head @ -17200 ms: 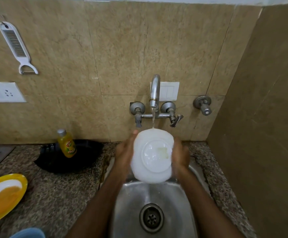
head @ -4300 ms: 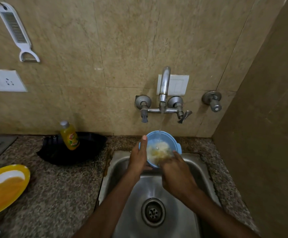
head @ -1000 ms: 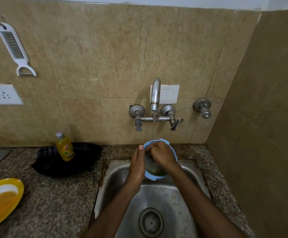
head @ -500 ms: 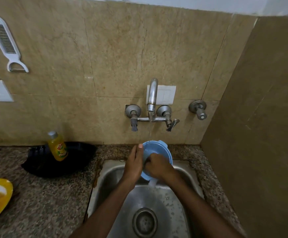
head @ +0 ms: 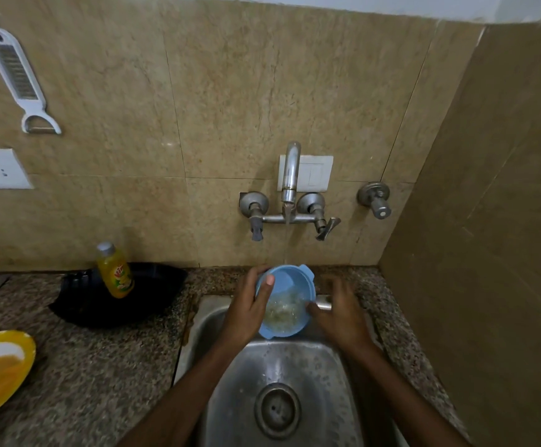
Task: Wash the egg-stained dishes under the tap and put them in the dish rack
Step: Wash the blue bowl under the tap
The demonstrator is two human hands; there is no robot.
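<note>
Now left hand [head: 249,304] grips blue bowl [head: 290,282] under tap [head: 290,169]; right hand [head: 340,312] spread loose beside.

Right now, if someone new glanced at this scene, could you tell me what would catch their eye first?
Most likely the blue bowl held over the sink under the running tap, the left hand gripping its rim and the right hand open at its other side. Next, the yellow plate with orange residue at the far left, and the yellow bottle at the black tray.
</note>
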